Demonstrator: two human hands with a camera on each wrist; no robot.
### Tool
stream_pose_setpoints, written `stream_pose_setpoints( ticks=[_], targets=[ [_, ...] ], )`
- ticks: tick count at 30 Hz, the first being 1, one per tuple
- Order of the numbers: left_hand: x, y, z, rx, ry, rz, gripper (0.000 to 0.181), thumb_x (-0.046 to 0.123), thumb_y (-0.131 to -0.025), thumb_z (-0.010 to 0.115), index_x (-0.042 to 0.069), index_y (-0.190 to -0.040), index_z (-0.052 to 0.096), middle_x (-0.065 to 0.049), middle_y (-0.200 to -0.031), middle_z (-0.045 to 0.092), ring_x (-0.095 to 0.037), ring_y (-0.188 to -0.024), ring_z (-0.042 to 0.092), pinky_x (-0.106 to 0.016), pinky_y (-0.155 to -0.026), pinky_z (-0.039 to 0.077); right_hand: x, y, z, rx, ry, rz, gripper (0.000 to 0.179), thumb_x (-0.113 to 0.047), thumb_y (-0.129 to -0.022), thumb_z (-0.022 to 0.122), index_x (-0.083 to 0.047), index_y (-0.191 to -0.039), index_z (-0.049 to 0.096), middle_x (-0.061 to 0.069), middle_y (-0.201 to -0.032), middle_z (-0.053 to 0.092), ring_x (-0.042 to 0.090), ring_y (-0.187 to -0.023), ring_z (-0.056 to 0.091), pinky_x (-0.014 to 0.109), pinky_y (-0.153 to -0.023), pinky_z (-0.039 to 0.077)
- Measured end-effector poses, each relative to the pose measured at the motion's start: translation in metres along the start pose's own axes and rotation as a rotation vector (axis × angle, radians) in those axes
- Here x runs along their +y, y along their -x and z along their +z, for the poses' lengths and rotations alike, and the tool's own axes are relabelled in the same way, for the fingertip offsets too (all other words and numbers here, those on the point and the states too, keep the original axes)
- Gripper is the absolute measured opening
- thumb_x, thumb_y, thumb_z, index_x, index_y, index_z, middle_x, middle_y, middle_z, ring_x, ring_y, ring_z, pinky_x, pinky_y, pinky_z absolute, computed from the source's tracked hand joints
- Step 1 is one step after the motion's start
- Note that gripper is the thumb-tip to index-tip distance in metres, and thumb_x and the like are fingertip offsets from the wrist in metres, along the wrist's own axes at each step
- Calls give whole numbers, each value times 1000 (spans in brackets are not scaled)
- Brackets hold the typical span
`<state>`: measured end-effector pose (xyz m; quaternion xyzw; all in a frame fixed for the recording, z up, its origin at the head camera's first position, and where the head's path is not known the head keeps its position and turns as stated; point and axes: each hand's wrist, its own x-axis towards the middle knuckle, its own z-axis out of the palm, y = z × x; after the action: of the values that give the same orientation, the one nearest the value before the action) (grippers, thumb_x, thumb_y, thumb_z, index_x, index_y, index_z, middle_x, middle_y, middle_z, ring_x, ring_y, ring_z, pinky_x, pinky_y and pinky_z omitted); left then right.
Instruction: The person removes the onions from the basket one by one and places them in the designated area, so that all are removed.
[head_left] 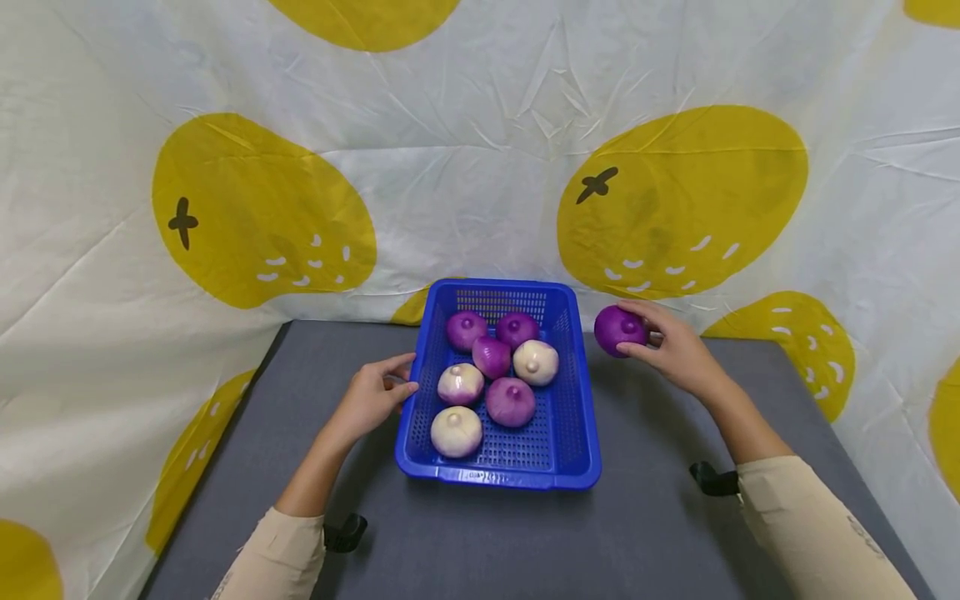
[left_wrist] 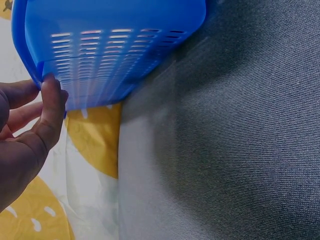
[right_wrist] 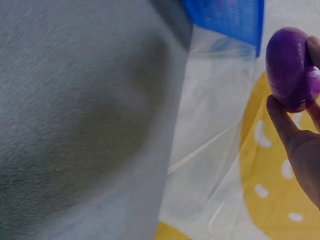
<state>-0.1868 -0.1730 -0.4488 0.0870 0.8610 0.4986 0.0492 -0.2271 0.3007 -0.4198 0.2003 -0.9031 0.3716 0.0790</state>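
Note:
A blue plastic basket [head_left: 498, 478] stands on the dark grey table, with several purple and whitish onions inside, among them a white one [head_left: 536, 362] at the right and a purple one [head_left: 511, 402] nearer the front. My left hand [head_left: 372, 395] pinches the basket's left rim; in the left wrist view its thumb and fingers [left_wrist: 50, 107] meet at that edge. To the right of the basket, my right hand [head_left: 669, 343] holds a shiny purple onion [head_left: 619, 330] above the table. The right wrist view shows this onion [right_wrist: 288, 70] between thumb and fingers.
The grey table [head_left: 480, 542] ends at the back against a white cloth [head_left: 465, 208] printed with yellow fruit shapes. This cloth also hangs along the left and right sides. Black straps [head_left: 712, 480] sit at both wrists.

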Motion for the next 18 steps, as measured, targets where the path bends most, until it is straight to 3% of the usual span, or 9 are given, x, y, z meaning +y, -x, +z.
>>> stream_pose_setpoints(
  ticks=[9, 14, 18],
  targets=[
    [2, -1, 0, -2, 3, 1, 52, 4, -96, 71, -2, -145, 56, -22, -110, 68, -19, -74, 69, -55, -70, 62, 29, -5, 16, 83, 56, 8, 58, -10, -91, 80, 1, -142, 56, 26, -142, 57, 42, -124, 57, 64, -96, 53],
    [4, 1, 0, -9, 20, -11, 52, 4, -97, 70, -2, -146, 55, -23, -111, 67, -19, -75, 71, -55, -71, 63, 42, -5, 31, 69, 40, 117, 60, -17, -94, 78, 0, -146, 53, 31, -147, 51, 53, -119, 60, 68, -99, 50],
    [6, 1, 0, -9, 16, -14, 52, 4, -97, 70, -2, -146, 54, -23, -111, 67, -19, -75, 71, -55, -71, 63, 48, -4, 42, 67, 28, 220, 65, -25, -96, 75, -2, -151, 48, 32, -151, 46, 54, -119, 61, 67, -103, 49]
  ],
)
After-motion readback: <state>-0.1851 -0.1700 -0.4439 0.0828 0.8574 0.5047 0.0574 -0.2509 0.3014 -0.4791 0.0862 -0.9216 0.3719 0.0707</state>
